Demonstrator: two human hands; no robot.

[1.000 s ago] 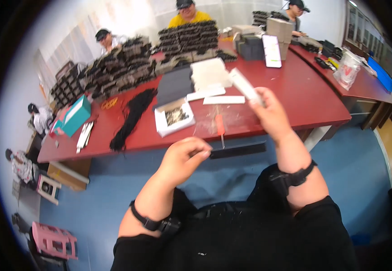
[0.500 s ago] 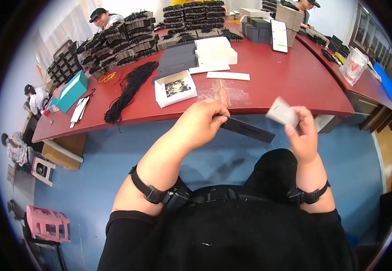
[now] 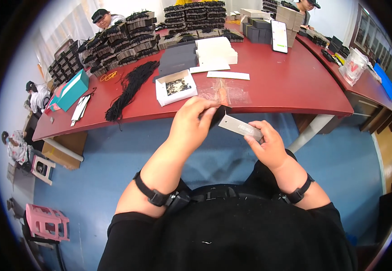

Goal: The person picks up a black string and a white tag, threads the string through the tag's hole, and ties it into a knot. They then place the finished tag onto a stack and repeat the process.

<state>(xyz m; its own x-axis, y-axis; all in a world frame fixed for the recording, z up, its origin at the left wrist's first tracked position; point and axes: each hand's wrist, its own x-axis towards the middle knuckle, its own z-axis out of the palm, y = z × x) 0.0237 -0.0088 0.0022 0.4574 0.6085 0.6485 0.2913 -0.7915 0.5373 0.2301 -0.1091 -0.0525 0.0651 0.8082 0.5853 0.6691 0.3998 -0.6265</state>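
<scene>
Just off the front edge of the red table, my left hand (image 3: 189, 122) pinches a black card strip (image 3: 220, 115), seen nearly edge-on and partly behind the fingers. My right hand (image 3: 270, 145) grips a light grey card tag (image 3: 237, 126) with a small hole at one end and print on its face. The holed end of the grey tag meets the black strip. Beyond my left hand, an open white box (image 3: 161, 95) on the table holds small black pieces. A bundle of black cords (image 3: 135, 88) lies to its left.
Dark grey cards (image 3: 176, 58) and white cards (image 3: 216, 50) lie in stacks behind the box. Corded tag bundles (image 3: 128, 40) are piled at the back. A phone (image 3: 279, 36) leans upright. A teal box (image 3: 71, 90) stands left. Other people sit around the room.
My right hand has moved left and brought the grey tag against the black strip. The black strip has turned from pointing right to nearly edge-on in my left hand.
</scene>
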